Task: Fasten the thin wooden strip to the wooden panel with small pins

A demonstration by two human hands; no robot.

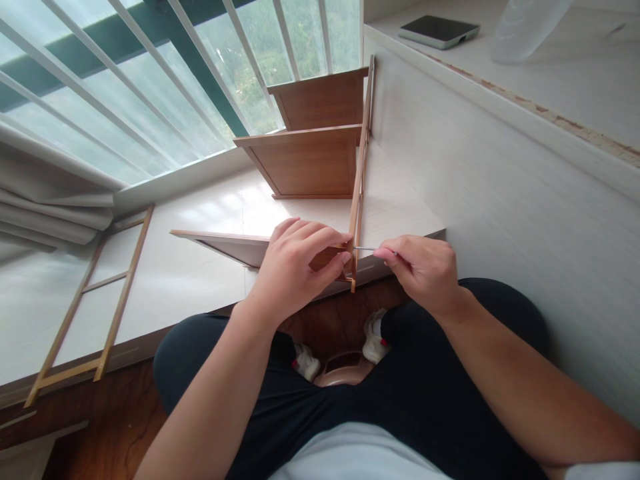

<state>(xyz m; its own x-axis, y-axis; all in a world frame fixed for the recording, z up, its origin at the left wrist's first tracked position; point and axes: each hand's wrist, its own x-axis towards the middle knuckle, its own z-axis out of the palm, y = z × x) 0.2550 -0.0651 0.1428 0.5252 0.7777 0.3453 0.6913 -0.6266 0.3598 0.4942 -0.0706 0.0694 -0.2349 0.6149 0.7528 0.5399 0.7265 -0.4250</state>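
A wooden frame with slim rails (358, 193) stands against the white side wall, with several brown panels joined to it. My left hand (300, 263) grips the end of the nearest wooden panel (220, 245), its fingers and thumb closing around the corner where panel and rail meet. My right hand (425, 270) is closed around a thin metal rod-like tool (366, 249). The tool's tip touches the outer side of the rail, level with my left fingertips. Its other end is hidden in my fist. Behind are the middle panel (310, 163) and the far panel (325, 100).
A ladder-like wooden frame (125, 280) lies at the left on the pale platform (195, 287). A phone-like black device (440, 30) and a translucent bottle (527, 30) are on the upper-right ledge. Window bars (200, 60) and a grey curtain (50, 180) border the far side.
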